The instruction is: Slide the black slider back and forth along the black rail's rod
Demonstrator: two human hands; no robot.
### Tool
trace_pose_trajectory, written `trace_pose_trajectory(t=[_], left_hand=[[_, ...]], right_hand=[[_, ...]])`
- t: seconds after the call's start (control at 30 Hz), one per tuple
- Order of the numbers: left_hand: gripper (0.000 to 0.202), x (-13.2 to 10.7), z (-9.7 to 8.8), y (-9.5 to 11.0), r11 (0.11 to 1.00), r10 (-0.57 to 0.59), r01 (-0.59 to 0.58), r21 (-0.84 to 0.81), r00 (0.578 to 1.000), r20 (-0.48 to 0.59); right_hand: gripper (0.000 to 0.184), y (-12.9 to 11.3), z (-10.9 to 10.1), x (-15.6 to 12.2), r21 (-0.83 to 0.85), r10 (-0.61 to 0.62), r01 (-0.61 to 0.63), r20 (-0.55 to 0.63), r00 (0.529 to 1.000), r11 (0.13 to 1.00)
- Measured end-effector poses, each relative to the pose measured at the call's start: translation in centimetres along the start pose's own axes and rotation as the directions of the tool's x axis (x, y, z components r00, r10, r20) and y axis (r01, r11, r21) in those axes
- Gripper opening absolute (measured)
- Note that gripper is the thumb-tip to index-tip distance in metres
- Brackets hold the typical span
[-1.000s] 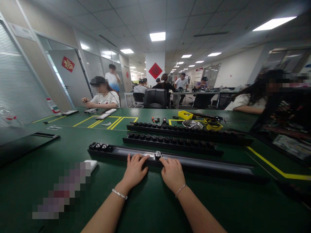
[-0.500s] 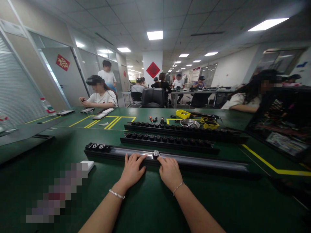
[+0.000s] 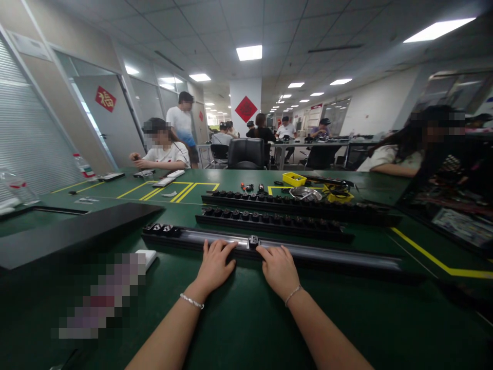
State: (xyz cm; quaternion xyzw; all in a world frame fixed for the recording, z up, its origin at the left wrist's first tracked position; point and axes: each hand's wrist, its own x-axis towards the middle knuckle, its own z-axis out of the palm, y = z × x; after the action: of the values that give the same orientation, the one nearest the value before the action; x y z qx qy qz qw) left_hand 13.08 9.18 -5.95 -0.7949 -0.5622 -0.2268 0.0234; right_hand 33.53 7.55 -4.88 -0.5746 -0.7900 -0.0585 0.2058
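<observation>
A long black rail (image 3: pixel 327 257) with a shiny inner channel lies across the table in front of me. A small black socket-like module (image 3: pixel 253 241) sits in the channel near the middle, and several similar modules (image 3: pixel 159 228) fill its left end. Left of the lone module, my left hand (image 3: pixel 216 264) rests on the rail's near edge with fingers spread, its index finger pointing toward the module. My right hand (image 3: pixel 280 267) lies over the near edge just right of it, fingers extended and index fingertip at the module's lower right.
Beyond it lie two black rails (image 3: pixel 269 218) lined with round modules. Farther back are a yellow tray (image 3: pixel 294 179) and a metal bowl (image 3: pixel 305 193). A dark flat panel (image 3: pixel 84 231) and a blurred-out object with a white end (image 3: pixel 148 257) are at left. Co-workers sit across the table.
The view has shifted slightly to the right side's disadvantage, so everything appears a little farther right. The dark panel at left has moved and shows more surface. Both hands keep nearly the same place on the rail.
</observation>
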Motion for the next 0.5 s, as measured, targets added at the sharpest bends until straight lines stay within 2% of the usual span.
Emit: trace_pose_trajectory(t=[0.5], left_hand=[[0.05, 0.0, -0.24, 0.07, 0.999, -0.011, 0.012, -0.032, 1.0, 0.023]], right_hand=[[0.035, 0.65, 0.29, 0.26, 0.012, -0.011, 0.011, 0.007, 1.0, 1.0]])
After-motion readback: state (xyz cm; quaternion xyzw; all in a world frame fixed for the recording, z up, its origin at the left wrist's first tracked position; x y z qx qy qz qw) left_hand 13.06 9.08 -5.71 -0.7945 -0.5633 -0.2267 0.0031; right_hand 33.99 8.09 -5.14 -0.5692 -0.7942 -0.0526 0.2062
